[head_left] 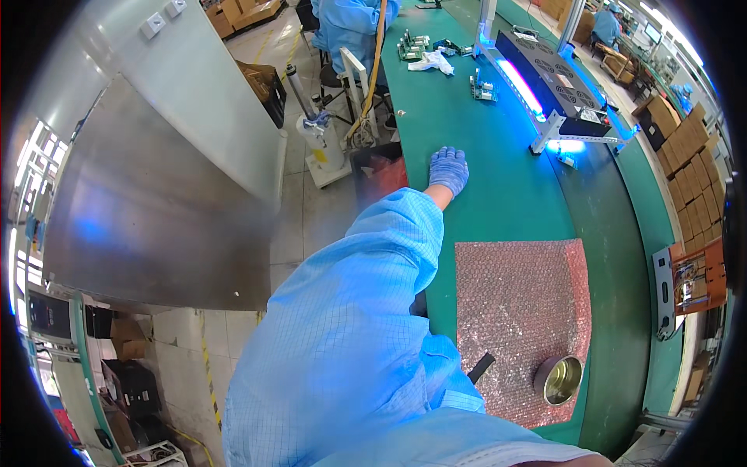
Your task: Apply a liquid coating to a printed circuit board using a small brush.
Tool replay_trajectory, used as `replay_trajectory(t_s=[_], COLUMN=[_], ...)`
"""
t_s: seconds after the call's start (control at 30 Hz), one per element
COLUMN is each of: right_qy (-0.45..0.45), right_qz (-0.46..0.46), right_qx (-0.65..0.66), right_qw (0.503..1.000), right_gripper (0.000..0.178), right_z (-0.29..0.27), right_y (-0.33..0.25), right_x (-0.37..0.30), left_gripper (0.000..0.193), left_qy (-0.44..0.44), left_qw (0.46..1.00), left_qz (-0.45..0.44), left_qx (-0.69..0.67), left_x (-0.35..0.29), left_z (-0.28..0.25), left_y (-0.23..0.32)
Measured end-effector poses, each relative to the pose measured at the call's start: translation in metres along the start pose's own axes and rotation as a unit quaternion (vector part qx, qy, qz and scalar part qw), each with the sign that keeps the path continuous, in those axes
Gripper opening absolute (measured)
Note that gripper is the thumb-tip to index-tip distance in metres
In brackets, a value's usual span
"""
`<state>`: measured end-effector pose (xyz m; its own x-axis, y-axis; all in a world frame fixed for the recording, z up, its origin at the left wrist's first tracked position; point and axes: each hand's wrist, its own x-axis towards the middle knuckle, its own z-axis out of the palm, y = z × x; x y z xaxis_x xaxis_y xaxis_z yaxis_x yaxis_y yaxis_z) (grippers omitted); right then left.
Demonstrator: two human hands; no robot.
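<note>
A gloved left hand (448, 170) rests open and empty on the green bench (498, 194), apparently between steps, the right hand unseen; any next pick-up means reaching farther.

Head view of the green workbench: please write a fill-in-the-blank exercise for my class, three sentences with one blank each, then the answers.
1. The gloved hand rests flat on the ____ bench top.
2. The round metal tin sits on a sheet of pink ____ wrap.
3. The lamp unit over the belt glows ____.

Missing words: green; bubble; blue
</note>
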<state>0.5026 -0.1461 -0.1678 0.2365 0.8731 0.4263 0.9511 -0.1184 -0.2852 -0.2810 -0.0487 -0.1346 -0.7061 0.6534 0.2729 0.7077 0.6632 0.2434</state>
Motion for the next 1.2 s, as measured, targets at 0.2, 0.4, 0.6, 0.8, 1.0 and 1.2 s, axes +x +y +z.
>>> replay_trajectory(t_s=[0.2, 0.4, 0.6, 0.8, 1.0, 1.2], right_qy=[0.023, 0.045, 0.065, 0.053, 0.092, 0.073], right_qz=[0.013, -0.038, 0.028, 0.094, 0.066, -0.048], right_qx=[0.02, -0.018, 0.049, 0.109, 0.109, 0.071], right_qw=[0.999, 0.998, 0.996, 0.988, 0.988, 0.994], right_gripper=[0.062, 0.054, 0.035, 0.034, 0.032, 0.03], right_z=[0.011, 0.019, 0.006, 0.006, -0.002, -0.011], right_y=[0.02, 0.044, 0.019, 0.018, 0.007, -0.004], right_x=[-0.003, -0.006, -0.007, -0.01, -0.01, -0.009], left_gripper=[0.037, 0.038, 0.037, 0.036, 0.035, 0.035], left_qy=[0.009, 0.006, 0.023, 0.02, 0.039, 0.032], left_qw=[1.0, 1.0, 1.0, 1.0, 0.999, 0.999], left_qz=[-0.002, -0.001, 0.003, 0.001, 0.005, 0.005], left_qx=[-0.007, 0.0, -0.007, -0.006, -0.009, 0.004], left_x=[0.0, 0.0, -0.001, 0.0, -0.001, 0.0], left_z=[0.002, 0.002, 0.003, 0.005, 0.007, 0.005], left_y=[0.0, 0.0, 0.0, 0.0, 0.0, 0.001])
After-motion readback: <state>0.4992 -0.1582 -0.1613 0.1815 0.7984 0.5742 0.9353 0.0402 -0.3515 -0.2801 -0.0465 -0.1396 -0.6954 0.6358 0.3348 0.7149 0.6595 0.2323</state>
